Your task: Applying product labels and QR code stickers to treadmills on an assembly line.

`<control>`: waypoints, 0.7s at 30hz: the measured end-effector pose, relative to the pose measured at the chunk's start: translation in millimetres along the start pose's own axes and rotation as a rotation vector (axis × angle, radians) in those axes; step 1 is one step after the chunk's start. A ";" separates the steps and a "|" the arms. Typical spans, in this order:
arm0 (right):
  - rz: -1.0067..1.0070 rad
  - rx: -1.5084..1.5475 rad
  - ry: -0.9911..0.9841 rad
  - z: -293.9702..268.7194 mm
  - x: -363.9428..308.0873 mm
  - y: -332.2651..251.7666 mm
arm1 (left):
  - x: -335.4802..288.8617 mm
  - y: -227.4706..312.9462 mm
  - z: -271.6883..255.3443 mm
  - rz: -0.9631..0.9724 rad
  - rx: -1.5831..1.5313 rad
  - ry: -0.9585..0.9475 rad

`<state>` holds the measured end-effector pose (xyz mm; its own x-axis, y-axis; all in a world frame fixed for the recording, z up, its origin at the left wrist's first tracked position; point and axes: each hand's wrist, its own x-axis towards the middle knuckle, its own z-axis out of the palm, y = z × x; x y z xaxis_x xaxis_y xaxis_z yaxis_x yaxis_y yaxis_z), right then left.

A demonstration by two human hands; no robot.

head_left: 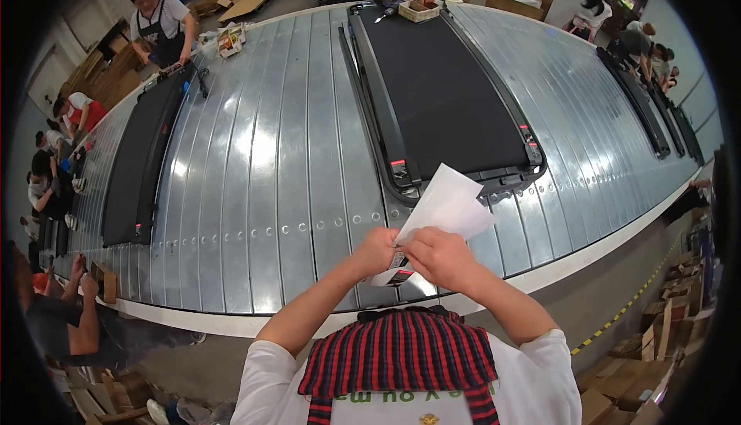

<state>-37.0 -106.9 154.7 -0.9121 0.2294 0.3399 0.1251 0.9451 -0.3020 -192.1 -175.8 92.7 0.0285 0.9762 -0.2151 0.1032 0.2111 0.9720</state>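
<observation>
Both hands meet just above the person's chest: the left hand (377, 251) is closed, its fingers pinching the lower part of a white sheet (448, 205), and the right hand (436, 259) is closed too, gripping the same sheet from the other side, so the two hands touch each other. From the hands the sheet goes up toward 1 o'clock, tilted, and its upper corner covers a part of the near end of a black flat panel (444, 93). Under the hands a small label with red and black print (395, 274) shows; I cannot tell which hand has it. The panel lies on a ribbed metal tabletop (270, 162) and runs toward 12 o'clock, where another person's hands are near a small open box (417, 11). At 10 o'clock a second black panel (143, 155) lies on the same tabletop.
</observation>
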 end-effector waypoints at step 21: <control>0.792 0.887 0.095 13.6 28.9 96.9 | 1.3 -94.4 -84.1 -0.165 1.103 -0.061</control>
<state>-56.5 -11.9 123.1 -0.6655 0.7279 -0.1654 0.2928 0.0508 -0.9548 -285.4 -190.3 8.6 -0.0211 0.9299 -0.3671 0.9353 0.1481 0.3214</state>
